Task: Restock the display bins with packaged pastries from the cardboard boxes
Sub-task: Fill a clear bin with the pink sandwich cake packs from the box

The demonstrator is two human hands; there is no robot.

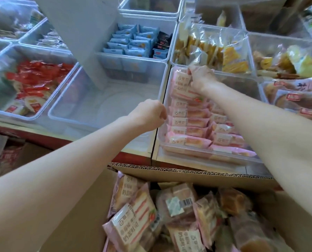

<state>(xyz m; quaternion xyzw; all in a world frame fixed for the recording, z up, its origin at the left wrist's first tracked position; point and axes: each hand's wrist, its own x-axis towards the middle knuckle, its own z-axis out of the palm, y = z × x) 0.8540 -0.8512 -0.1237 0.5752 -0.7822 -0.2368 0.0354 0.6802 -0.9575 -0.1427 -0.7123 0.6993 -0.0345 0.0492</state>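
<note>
Pink pastry packs [183, 82] are gripped by right hand [201, 78] at far end of clear bin [163, 106], whose near-left rim is pinched by left hand [149, 113].

Display bins [104, 113]: clear plastic, smooth, glossy. Pastry wrappers [187, 122]: pink film, shiny. Cardboard box [169, 172], 6 o'clock: brown corrugated board, matt, fluted cut edge. Red wrappers [40, 77], 10 o'clock: crinkled glossy film.
</note>
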